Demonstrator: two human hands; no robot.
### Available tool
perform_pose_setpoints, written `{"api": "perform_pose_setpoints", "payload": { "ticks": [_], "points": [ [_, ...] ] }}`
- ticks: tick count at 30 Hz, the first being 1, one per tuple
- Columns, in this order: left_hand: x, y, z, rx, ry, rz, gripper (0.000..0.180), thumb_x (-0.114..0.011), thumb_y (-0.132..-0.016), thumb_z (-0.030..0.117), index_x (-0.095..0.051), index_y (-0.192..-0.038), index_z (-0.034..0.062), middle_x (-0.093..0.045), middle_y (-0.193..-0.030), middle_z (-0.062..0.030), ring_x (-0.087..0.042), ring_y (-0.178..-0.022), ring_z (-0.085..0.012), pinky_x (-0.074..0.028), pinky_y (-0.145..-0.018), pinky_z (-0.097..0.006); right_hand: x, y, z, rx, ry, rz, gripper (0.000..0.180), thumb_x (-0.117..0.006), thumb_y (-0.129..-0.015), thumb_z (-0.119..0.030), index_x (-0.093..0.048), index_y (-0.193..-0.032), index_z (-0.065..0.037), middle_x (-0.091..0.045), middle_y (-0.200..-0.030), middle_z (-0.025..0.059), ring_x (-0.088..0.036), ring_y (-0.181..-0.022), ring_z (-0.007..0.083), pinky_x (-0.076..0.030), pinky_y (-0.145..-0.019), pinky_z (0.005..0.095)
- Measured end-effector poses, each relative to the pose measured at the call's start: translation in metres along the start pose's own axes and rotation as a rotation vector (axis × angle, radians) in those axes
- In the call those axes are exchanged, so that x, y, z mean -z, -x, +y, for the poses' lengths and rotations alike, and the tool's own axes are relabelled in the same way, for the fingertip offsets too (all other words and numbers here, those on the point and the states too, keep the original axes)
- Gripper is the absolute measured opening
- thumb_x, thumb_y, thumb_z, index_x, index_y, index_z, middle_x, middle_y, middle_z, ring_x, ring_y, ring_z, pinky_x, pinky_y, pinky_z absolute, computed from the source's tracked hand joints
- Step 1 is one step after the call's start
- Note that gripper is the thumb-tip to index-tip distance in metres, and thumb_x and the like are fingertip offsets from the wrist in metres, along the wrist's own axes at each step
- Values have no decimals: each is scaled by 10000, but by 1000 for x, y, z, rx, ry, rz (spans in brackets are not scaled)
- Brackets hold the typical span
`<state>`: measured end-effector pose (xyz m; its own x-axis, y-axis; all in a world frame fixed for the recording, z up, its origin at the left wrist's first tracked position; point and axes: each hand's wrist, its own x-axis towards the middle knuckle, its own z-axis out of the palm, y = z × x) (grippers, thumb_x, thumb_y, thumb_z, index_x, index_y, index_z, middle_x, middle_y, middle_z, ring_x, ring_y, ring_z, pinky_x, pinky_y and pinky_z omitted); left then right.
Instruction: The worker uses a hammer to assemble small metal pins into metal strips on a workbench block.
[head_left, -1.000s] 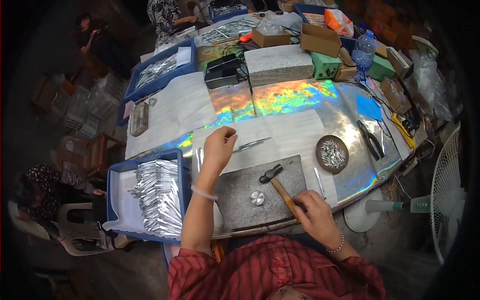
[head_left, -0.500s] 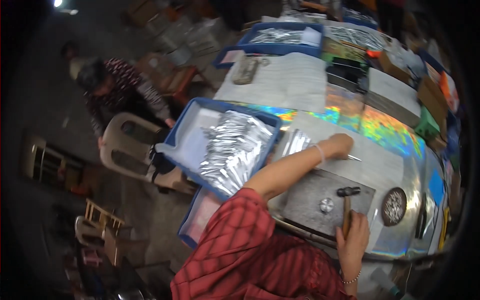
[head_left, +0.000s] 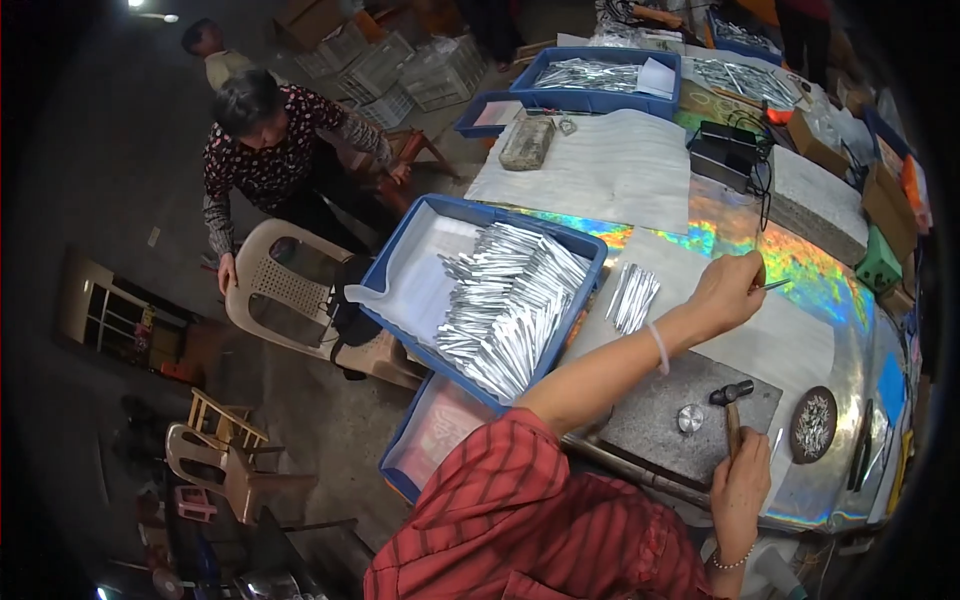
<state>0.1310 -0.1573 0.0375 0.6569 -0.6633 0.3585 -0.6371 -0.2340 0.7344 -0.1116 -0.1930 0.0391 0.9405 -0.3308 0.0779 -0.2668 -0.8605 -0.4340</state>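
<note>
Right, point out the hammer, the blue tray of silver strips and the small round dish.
wooden-handled hammer point(head_left: 733, 410): head view, on its handle just below the dark head
blue plastic tray point(head_left: 452, 206): head view, far rim
small round dark dish point(head_left: 797, 412): head view, left rim

Blue tray point(head_left: 590, 262), silver strips point(head_left: 505, 300)

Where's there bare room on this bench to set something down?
Bare white sheet between the blue tray of metal strips and the black boxes. Crowded: the grey slab by the right hand, hammer, far edge.
</note>
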Motion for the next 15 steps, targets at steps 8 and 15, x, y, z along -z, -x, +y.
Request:
{"api": "perform_pose_setpoints", "payload": {
  "ticks": [8,15],
  "points": [
    [47,91,52,277,537,-184,127,-580,-810,48,-496,-903,26,-479,-702,26,-438,-611,-36,-364,-540,-185,2,-2,18,-96,-522,75,345,-504,-744,34,-442,-1083,45,-521,-916,173,-540,-845,319,-427,-746,364],
    [29,157,70,540,914,-511,100,-555,-853,55,-487,-925,42,-472,-725,44,-422,-631,-14,-335,-539,-168,8,21,14,-414,-1384,8,365,-661,-689,-10,-533,-1030,19,-528,-720,-13,-480,-622,33,-392,-551,171]
  ]
}}
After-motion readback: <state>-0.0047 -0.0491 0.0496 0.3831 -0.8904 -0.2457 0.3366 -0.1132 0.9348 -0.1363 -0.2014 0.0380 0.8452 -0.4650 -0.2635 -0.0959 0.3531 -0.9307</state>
